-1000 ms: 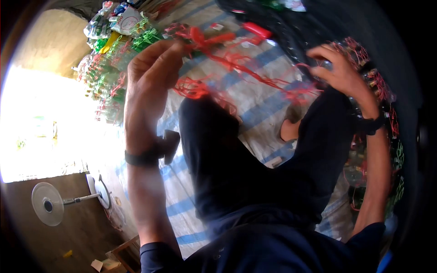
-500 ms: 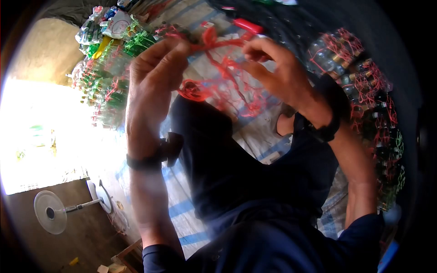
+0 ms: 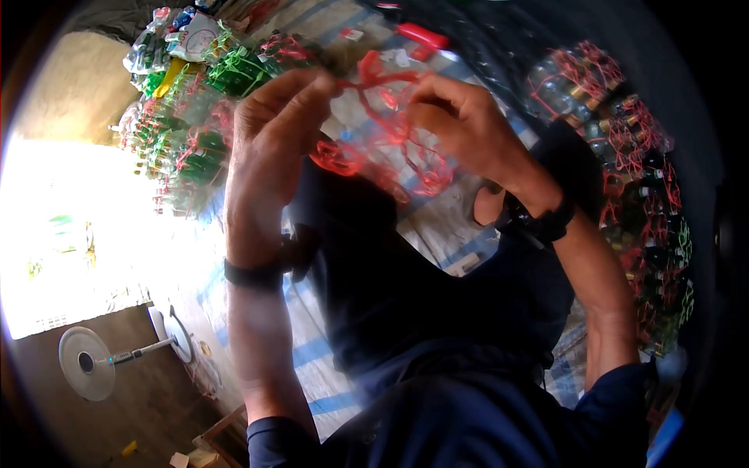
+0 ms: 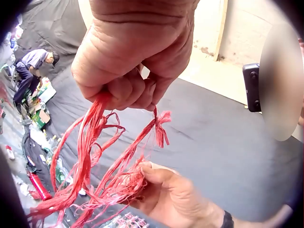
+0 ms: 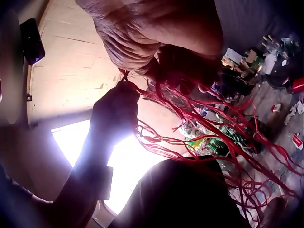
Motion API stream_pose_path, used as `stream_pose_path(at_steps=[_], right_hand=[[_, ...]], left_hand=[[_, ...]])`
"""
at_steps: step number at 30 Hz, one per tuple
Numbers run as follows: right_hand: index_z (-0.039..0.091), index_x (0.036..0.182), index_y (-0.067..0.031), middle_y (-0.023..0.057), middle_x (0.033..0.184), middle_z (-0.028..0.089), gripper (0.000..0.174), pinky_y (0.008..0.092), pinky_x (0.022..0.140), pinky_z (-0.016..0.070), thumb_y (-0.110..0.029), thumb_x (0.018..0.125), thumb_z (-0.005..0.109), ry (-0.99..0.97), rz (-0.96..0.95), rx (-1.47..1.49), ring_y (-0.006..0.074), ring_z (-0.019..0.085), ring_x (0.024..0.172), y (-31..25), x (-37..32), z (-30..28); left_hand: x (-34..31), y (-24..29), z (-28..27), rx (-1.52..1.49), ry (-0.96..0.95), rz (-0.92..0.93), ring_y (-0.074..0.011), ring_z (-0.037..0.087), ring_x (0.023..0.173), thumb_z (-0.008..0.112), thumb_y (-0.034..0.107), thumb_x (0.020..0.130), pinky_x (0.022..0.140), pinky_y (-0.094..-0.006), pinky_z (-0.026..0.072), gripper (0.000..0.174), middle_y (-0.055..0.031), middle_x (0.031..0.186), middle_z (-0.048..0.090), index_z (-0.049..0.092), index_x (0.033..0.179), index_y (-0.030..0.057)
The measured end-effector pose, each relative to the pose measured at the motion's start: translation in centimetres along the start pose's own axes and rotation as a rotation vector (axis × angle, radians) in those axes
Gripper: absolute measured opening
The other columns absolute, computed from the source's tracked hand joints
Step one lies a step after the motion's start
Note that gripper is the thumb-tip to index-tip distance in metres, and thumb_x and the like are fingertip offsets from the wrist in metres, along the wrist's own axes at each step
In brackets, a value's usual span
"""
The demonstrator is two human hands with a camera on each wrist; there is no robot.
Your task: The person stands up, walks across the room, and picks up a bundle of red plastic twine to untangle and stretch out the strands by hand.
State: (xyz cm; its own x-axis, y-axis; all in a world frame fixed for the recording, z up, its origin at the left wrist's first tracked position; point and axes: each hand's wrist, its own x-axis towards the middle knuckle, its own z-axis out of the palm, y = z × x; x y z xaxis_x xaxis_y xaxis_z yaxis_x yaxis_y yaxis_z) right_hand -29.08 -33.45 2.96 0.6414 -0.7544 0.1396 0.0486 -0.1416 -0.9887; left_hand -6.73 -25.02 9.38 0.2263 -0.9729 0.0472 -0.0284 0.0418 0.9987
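Note:
Between my two hands stretches a bundle of red plastic string (image 4: 88, 156), its loose strands dangling over my knees. My left hand (image 3: 277, 129) grips the bundle in curled fingers, with a knotted tuft (image 4: 162, 124) sticking out by its thumb in the left wrist view. Level with it, my right hand (image 3: 476, 129) pinches the strands with thumb and fingers. Seen from the right wrist, red strands (image 5: 213, 128) fan out below that hand and tangle lower down. My left hand (image 5: 116, 109) shows there as a dark shape against the bright opening.
Bottles tied with red string (image 3: 577, 86) line the right side. More bundled bottles (image 3: 195, 132) stand at the left. A red object (image 3: 423, 36) lies on the striped sheet (image 3: 320, 355). A standing fan (image 3: 86, 363) is at lower left. Another person (image 4: 35, 69) bends over farther off.
My right hand has come in from the right to the red string near my left hand and now pinches it. My left hand keeps its grip, nearly in place.

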Motion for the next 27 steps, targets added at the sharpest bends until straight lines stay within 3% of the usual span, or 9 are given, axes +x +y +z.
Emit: stream_pose_path(at_steps=[3, 8, 11, 14, 16, 19, 22, 23, 27], right_hand=[[0.069, 0.1, -0.0018, -0.0009, 0.082, 0.068, 0.017, 0.0218, 0.065, 0.05, -0.018, 0.099, 0.066, 0.041, -0.042, 0.035, 0.0042, 0.061, 0.073, 1.3, 0.5, -0.5], [0.067, 0.099, -0.0017, 0.0007, 0.083, 0.069, 0.012, 0.0219, 0.067, 0.0516, -0.013, 0.098, 0.065, -0.009, 0.033, 0.118, 0.0034, 0.063, 0.076, 0.3, -0.4, -1.9], [0.066, 0.099, -0.0007, 0.0011, 0.084, 0.07, 0.008, 0.0236, 0.07, 0.0527, -0.009, 0.097, 0.065, -0.027, 0.099, -0.021, 0.0057, 0.064, 0.077, -0.4, -0.8, -2.1], [0.063, 0.1, 0.0009, 0.0076, 0.085, 0.071, 0.007, 0.0295, 0.07, 0.0543, -0.002, 0.094, 0.062, 0.024, -0.116, -0.123, 0.014, 0.068, 0.076, 0.2, -1.0, -1.6], [0.061, 0.102, 0.0017, 0.0164, 0.088, 0.07, 0.013, 0.0368, 0.071, 0.055, 0.003, 0.09, 0.057, 0.075, -0.295, -0.414, 0.0281, 0.07, 0.079, 0.7, -0.8, -2.3], [0.061, 0.103, 0.0017, 0.0222, 0.092, 0.069, 0.019, 0.0416, 0.075, 0.0549, 0.007, 0.086, 0.053, 0.096, -0.37, -0.756, 0.0374, 0.07, 0.086, 0.8, -1.0, -4.1], [0.062, 0.1, 0.0015, 0.0209, 0.091, 0.069, 0.019, 0.0429, 0.076, 0.0549, 0.008, 0.086, 0.051, 0.147, -0.318, -0.754, 0.0391, 0.07, 0.087, 1.9, -1.0, -6.3], [0.063, 0.097, 0.0012, 0.0213, 0.091, 0.07, 0.016, 0.0424, 0.075, 0.055, 0.007, 0.086, 0.051, 0.171, -0.294, -0.741, 0.0387, 0.07, 0.085, 2.2, -0.7, -7.2], [0.067, 0.101, -0.0004, 0.0096, 0.084, 0.071, 0.016, 0.0322, 0.073, 0.0547, 0.002, 0.091, 0.055, 0.234, -0.183, -0.683, 0.0161, 0.07, 0.08, 2.3, 0.2, -12.1]], left_hand=[[0.0, -0.5, 0.1, 0.009, -0.01, -0.007, -0.0002, 0.031, 0.055, 0.064, 0.017, 0.104, 0.05, -0.0214, 0.0211, 0.019, 0.0096, 0.069, 0.046, 0.069, 0.106, -0.0006], [0.3, -1.4, -0.3, 0.078, -0.01, -0.029, 0.0002, 0.031, 0.054, 0.064, 0.018, 0.104, 0.05, -0.0215, 0.0214, 0.02, 0.0102, 0.066, 0.045, 0.07, 0.105, -0.0011], [0.4, -1.6, -0.4, 0.121, -0.026, -0.022, 0.0005, 0.032, 0.054, 0.065, 0.019, 0.104, 0.05, -0.0214, 0.0216, 0.02, 0.0102, 0.066, 0.046, 0.071, 0.104, -0.0005], [0.6, -2.4, -0.8, 0.173, -0.053, 0.047, 0.0005, 0.033, 0.055, 0.066, 0.02, 0.102, 0.05, -0.0216, 0.0221, 0.02, 0.0104, 0.066, 0.047, 0.073, 0.102, 0.0012], [0.6, -2.6, -1.0, 0.241, -0.039, 0.069, 0.0005, 0.033, 0.055, 0.067, 0.02, 0.102, 0.05, -0.0216, 0.0225, 0.019, 0.0105, 0.066, 0.048, 0.073, 0.1, 0.0021], [0.4, -2.0, -1.8, 0.286, 0.041, 0.044, 0.0002, 0.034, 0.055, 0.068, 0.02, 0.101, 0.05, -0.0217, 0.0232, 0.018, 0.0105, 0.066, 0.048, 0.074, 0.099, 0.0032], [0.5, -1.6, -3.9, 0.235, 0.115, -0.021, 0.0001, 0.033, 0.053, 0.068, 0.019, 0.1, 0.049, -0.0214, 0.0233, 0.018, 0.0104, 0.066, 0.047, 0.075, 0.101, 0.0026], [0.6, -1.6, -4.5, 0.218, 0.155, -0.006, 0.0002, 0.033, 0.053, 0.067, 0.019, 0.101, 0.049, -0.0214, 0.0229, 0.018, 0.0105, 0.066, 0.047, 0.074, 0.102, 0.002], [1.1, -1.5, -6.5, 0.165, 0.279, 0.047, -0.0001, 0.032, 0.053, 0.064, 0.017, 0.103, 0.048, -0.0218, 0.0221, 0.02, 0.0102, 0.065, 0.044, 0.072, 0.11, -0.0003]])
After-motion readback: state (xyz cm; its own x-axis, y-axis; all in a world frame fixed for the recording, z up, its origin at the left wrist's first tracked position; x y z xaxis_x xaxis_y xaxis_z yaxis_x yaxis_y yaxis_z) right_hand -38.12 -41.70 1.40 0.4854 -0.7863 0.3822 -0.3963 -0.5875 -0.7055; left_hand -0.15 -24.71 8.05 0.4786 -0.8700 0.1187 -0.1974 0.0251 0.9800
